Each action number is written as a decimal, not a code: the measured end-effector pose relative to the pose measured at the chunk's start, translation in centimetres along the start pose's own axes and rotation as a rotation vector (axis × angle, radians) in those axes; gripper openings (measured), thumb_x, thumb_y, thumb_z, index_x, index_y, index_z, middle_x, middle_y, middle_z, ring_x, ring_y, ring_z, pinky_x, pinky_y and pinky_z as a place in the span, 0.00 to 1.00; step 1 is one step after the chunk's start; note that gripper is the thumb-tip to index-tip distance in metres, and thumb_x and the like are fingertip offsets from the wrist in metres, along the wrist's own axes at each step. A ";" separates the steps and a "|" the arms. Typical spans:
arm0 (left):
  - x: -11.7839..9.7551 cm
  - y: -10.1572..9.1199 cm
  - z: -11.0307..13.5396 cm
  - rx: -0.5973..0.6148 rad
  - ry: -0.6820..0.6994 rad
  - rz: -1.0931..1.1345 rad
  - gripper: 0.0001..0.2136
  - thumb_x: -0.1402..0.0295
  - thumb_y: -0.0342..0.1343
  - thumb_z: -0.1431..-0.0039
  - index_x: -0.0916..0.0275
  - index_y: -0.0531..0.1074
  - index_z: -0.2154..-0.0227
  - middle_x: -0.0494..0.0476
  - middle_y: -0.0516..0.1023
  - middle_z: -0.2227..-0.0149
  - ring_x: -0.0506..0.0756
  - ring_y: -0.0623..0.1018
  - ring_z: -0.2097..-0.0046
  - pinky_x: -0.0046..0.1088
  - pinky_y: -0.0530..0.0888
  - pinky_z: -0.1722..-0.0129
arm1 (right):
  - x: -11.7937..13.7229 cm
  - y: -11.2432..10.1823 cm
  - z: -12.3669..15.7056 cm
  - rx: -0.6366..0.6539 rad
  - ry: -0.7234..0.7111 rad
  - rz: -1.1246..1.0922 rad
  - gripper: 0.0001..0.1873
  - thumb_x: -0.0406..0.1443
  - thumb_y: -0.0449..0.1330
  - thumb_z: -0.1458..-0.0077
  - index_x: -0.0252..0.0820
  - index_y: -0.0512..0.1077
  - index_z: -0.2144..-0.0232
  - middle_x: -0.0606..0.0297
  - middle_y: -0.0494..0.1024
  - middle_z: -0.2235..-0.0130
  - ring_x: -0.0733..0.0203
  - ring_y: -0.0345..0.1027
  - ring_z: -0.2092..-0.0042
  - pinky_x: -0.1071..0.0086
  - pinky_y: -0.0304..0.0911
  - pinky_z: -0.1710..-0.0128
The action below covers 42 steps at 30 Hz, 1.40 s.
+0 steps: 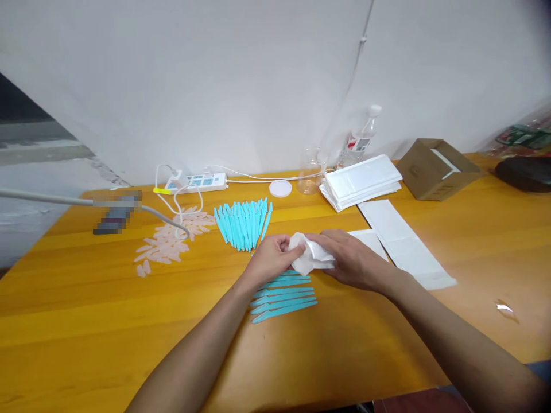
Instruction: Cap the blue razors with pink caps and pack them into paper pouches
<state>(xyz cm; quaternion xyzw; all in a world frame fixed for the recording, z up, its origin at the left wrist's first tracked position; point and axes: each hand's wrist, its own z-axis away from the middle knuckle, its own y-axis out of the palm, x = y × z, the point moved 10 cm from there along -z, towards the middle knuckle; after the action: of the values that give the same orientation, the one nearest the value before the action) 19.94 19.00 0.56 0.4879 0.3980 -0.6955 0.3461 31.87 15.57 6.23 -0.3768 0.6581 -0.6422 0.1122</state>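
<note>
Between my two hands is a crumpled piece of thin white tissue-like paper (307, 255). My left hand (273, 257) pinches its left edge between thumb and fingers. From the right, my right hand (344, 255) is closed round the paper's other side, its fingertips partly hidden. Just below lie several light-blue flat plastic sticks with tapered ends (284, 298), side by side in a row; the upper ones are partly covered by my hands. Behind my left hand a larger heap of the same blue sticks (243, 223) rests on the table.
Pale pink flat pieces (166, 238) spread at left, near a power strip (202, 182) and cables. At the back stand a clear jar (310, 172), its white lid (280, 189), a bottle (359, 140) and a cardboard box (426, 172). White folded paper sleeves (364, 180) lie at right on the wooden table (107, 321).
</note>
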 end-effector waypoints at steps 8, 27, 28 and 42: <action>-1.9 -0.8 -1.1 0.036 0.267 -0.817 0.08 0.69 0.58 0.44 0.56 0.83 0.66 0.57 0.81 0.62 0.58 0.80 0.60 0.32 0.72 0.59 | -4.2 -0.4 1.2 0.025 0.135 0.150 0.40 0.37 0.66 0.52 0.42 0.58 0.38 0.51 0.72 0.48 0.40 0.65 0.47 0.51 0.59 0.48; -1.3 -9.7 3.1 -0.589 0.129 0.127 0.22 0.59 0.62 0.43 0.61 0.69 0.48 0.50 0.72 0.63 0.50 0.82 0.68 0.27 0.79 0.64 | -4.5 2.5 -1.8 -0.043 0.137 -0.049 0.40 0.30 0.62 0.59 0.41 0.61 0.41 0.53 0.71 0.51 0.44 0.65 0.50 0.56 0.61 0.51; -0.8 -9.6 3.1 -0.619 0.120 0.120 0.24 0.60 0.63 0.43 0.60 0.68 0.46 0.50 0.73 0.64 0.50 0.82 0.68 0.27 0.79 0.65 | -4.2 2.5 -2.0 -0.056 0.130 -0.058 0.39 0.31 0.63 0.57 0.41 0.61 0.41 0.53 0.71 0.51 0.45 0.65 0.50 0.56 0.61 0.51; -2.0 -1.6 1.9 -0.248 0.226 -0.433 0.15 0.61 0.52 0.34 0.57 0.77 0.49 0.57 0.82 0.52 0.58 0.80 0.52 0.35 0.74 0.51 | -3.5 2.7 -2.7 -0.167 0.065 -0.094 0.38 0.34 0.63 0.54 0.36 0.59 0.40 0.48 0.70 0.47 0.42 0.63 0.46 0.51 0.60 0.46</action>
<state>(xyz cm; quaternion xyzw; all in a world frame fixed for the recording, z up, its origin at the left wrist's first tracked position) 18.38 18.17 3.24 0.4197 0.6115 -0.6403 0.1998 31.62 19.54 2.90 -0.3942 0.6942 -0.6016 0.0287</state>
